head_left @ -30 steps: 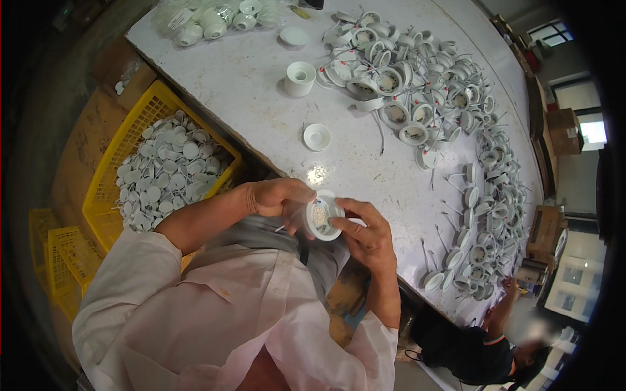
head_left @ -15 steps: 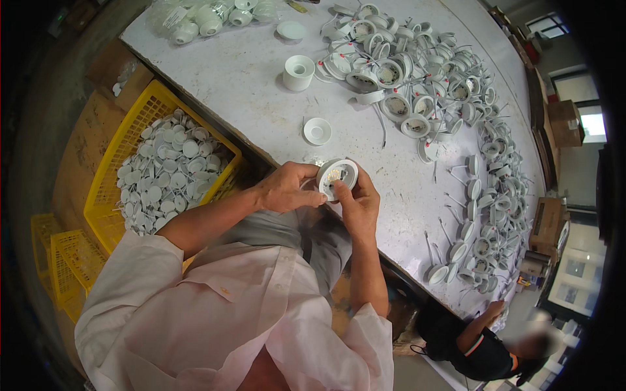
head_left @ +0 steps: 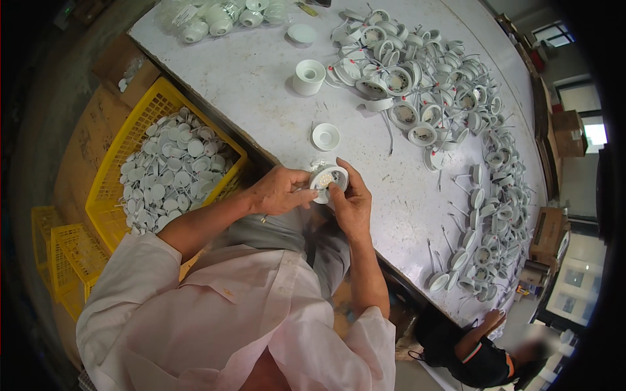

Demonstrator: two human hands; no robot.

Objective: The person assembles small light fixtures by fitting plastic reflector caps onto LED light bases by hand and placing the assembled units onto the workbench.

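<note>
Round white lamp (head_left: 325, 178) at near edge of table (head_left: 404, 208), grasped by both grips: left hand (head_left: 285, 189) on one side, right hand (head_left: 352, 203) opposite, thumb inside; white dish (head_left: 326, 137) just beyond.

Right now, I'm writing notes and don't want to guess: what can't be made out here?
Head view: underside of the held white cup, hidden by its own body, the left hand and right hand.
Head view: lower layers in the yellow crate, covered by white discs.
Head view: far end of the clear bag, cut off by the upper edge.
</note>
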